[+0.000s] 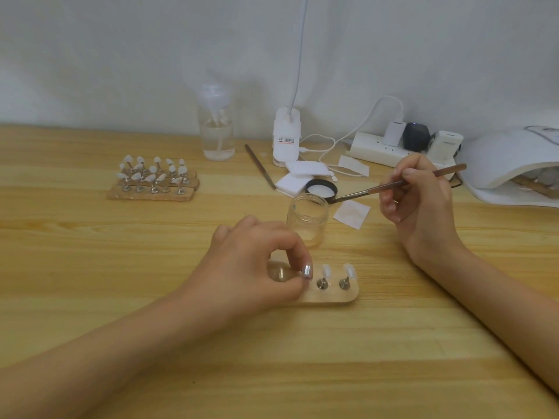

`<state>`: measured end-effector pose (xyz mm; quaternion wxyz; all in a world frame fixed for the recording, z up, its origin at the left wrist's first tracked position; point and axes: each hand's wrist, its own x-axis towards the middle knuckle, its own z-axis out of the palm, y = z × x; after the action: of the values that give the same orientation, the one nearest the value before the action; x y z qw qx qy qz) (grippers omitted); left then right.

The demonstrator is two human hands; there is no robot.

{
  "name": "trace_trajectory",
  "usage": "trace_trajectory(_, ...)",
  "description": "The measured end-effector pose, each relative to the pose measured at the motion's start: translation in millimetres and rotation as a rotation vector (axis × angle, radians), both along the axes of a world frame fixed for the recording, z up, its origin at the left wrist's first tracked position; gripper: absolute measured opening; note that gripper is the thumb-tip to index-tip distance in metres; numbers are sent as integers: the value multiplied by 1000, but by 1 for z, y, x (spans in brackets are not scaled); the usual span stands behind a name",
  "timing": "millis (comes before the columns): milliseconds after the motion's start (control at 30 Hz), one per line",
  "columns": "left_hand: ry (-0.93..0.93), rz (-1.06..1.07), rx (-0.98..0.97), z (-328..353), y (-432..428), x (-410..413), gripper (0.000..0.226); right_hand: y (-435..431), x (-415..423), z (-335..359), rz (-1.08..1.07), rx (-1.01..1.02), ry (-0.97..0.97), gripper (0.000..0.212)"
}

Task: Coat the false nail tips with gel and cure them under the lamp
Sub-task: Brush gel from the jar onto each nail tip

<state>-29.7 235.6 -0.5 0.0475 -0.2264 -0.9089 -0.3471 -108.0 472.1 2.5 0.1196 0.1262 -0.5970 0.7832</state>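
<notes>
A wooden table (121, 297) fills the view from a head-worn camera, its far edge meeting a pale wall from 9 to 3 o'clock. Both forearms come in from 7 and 4 o'clock, with open wood between them.

Just below centre lies a clear holder strip (329, 297), long side running left to right. Two small metal stands rise from its right half, each carrying a milky, see-through false nail tip (325, 272), tilted upward. The left hand (257, 255) covers the strip's left half. Its thumb and forefinger are curled together, pinching a small silvery piece (306, 272) at the strip; whether it carries a tip cannot be told.

A glass jar (308, 219) stands open just beyond the strip, near the left knuckles. Its black lid (321, 189) lies behind it, beside white pads (298, 176).

At 2 o'clock the right hand (420, 192) is raised above the table, fingers wrapped round a brown brush (393, 185). The brush's dark tip points toward the lid.

The white curing lamp (508, 164) sits at 3 o'clock against the picture's right edge, its mouth facing left, close to the right hand.

At 10 o'clock, well apart from the hands, a rack (152, 176) holds many more white tips on stands. A wide band of wood separates it from the strip.

Along the far edge, from 12 to 2 o'clock, stand a clear pump bottle (216, 128), a white clip light (286, 137) and a power strip (390, 149) with plugs and cables.
</notes>
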Motion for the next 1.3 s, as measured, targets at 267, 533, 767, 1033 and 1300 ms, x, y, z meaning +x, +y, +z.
trace_trajectory(267, -145, -98, -220, 16, -17, -7, 50, -4, 13, 13, 85, 58, 70, 34)
trace_trajectory(533, -183, -52, -23, -5, -45, 8, 39, -16, 49, 44, 140, 1346, 446, 30)
trace_trajectory(767, -141, -49, -17, -10, -45, 9, 47, -25, 70, 21, 90, 1619, 624, 19)
trace_trajectory(1033, -139, -81, -38, -11, -46, 7, 54, -27, 76, 16, -80, 1551, 708, 8)
trace_trajectory(1300, -80, -159, 233, 27, -44, -8, 24, -41, 66, 56, 50, 1261, 637, 15)
